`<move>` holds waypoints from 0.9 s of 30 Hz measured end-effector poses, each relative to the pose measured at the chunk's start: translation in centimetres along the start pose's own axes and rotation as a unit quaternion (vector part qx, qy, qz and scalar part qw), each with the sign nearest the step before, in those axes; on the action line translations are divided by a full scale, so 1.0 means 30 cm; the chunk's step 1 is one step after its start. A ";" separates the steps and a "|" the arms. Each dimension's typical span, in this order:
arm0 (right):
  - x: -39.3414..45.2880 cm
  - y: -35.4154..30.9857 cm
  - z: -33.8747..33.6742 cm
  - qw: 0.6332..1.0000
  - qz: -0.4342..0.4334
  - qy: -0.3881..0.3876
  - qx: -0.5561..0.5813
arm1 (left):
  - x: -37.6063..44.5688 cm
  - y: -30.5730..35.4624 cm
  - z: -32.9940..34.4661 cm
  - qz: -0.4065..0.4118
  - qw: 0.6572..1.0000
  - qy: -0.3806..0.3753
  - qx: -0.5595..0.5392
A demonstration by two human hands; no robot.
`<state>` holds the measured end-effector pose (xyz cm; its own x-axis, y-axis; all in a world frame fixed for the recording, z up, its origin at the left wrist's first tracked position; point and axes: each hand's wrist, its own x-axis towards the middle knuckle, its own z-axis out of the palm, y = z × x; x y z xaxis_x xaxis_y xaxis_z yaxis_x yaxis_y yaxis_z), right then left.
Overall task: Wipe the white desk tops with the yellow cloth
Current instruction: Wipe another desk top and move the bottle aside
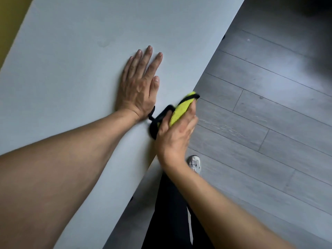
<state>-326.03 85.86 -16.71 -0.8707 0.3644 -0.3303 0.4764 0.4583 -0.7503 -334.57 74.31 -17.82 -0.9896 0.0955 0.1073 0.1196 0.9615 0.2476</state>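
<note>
The white desk top [75, 72] runs diagonally from the lower middle to the upper right. My left hand [139, 83] lies flat on it, palm down, fingers straight and close together. My right hand [177, 133] grips the yellow cloth [181, 109] with black trim at the desk's right edge, just right of my left wrist. The cloth is bunched between my thumb and fingers, and its black edge sticks out toward my left wrist. Part of the cloth is hidden under my hand.
Grey plank floor [260, 123] lies to the right of the desk edge. My dark trouser leg [170, 212] and a white shoe [195, 163] show below the edge. A yellow wall strip [9, 24] borders the desk at the upper left.
</note>
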 end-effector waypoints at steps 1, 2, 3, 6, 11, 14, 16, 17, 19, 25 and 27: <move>0.047 -0.018 -0.004 1.000 -0.003 0.011 0.004 | 0.000 0.000 -0.001 0.001 1.000 0.001 0.000; 0.108 -0.041 -0.010 1.000 0.000 0.021 0.007 | -0.001 0.001 -0.004 -0.001 1.000 0.000 -0.002; 0.179 -0.066 -0.015 1.000 0.009 0.027 0.008 | -0.002 0.003 -0.006 -0.005 1.000 -0.004 -0.005; 0.403 -0.147 -0.035 0.998 0.038 0.045 -0.005 | -0.004 0.009 -0.013 -0.016 1.000 -0.010 -0.013; 0.570 -0.205 -0.038 0.994 0.040 0.084 -0.054 | -0.005 0.021 -0.018 -0.028 0.999 -0.002 -0.020; 0.564 -0.208 -0.039 0.991 0.029 0.096 -0.085 | -0.017 0.028 -0.027 -0.056 0.998 0.016 -0.016; 0.514 -0.202 -0.039 0.991 0.028 0.092 -0.095 | -0.022 0.032 -0.034 -0.064 0.998 0.026 -0.009; 0.465 -0.190 -0.035 0.991 0.027 0.087 -0.097 | -0.025 0.031 -0.036 -0.058 0.998 0.027 -0.010; 0.316 -0.138 -0.015 0.993 0.019 0.077 -0.092 | -0.042 0.021 -0.042 -0.039 0.999 0.018 -0.020; -0.271 0.049 0.062 0.996 0.013 0.041 -0.076 | -0.352 -0.097 -0.079 0.033 0.998 -0.015 -0.045; -0.374 0.067 0.071 0.996 0.023 0.038 -0.080 | -0.505 -0.140 -0.117 0.031 0.998 -0.025 -0.055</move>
<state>-315.55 80.96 -15.74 -0.8385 0.4456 -0.3137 0.5346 0.5607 -0.6324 -319.80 67.91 -17.11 -0.9825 0.1690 0.0783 0.1857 0.9198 0.3456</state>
